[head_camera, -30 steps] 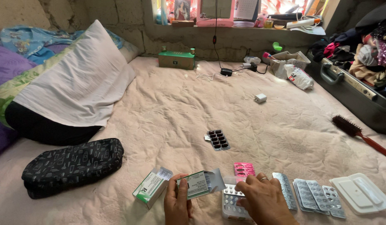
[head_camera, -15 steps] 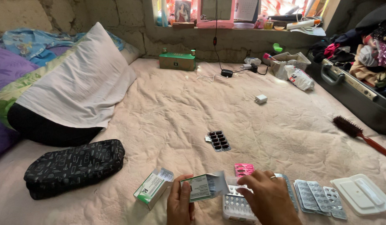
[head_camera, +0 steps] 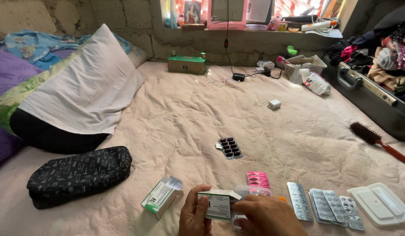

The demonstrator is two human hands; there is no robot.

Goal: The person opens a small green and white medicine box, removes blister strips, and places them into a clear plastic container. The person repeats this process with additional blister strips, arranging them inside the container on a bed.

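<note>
Left hand [head_camera: 194, 215]: closed around the left side of a green-and-white medicine carton [head_camera: 218, 204], thumb laid on its front face.
Right hand [head_camera: 267, 217]: closed on the right end of the same carton, by the open flap; its fingertips are hidden under the hand.
Carton in hand: held just above the blanket at the near edge of the view, end flap raised.
Handling note: the carton is judged best steadied by the left hand while the flap end is worked by the right, with light pressure so the thin card is not crushed.
Beside the hands: a second open carton [head_camera: 161, 197] lies to the left; a clear pill organiser [head_camera: 253, 191] is partly covered by the right hand, with a pink blister strip [head_camera: 257, 179] just behind it.
To the right: silver blister strips [head_camera: 325, 204] and a white lid [head_camera: 379, 203].
Middle distance: a dark-pill blister strip [head_camera: 229, 147], a black patterned pouch [head_camera: 80, 173], a hairbrush [head_camera: 372, 137].
Far: a white pillow [head_camera: 82, 87], a green box [head_camera: 186, 64], an open suitcase [head_camera: 370, 89].
</note>
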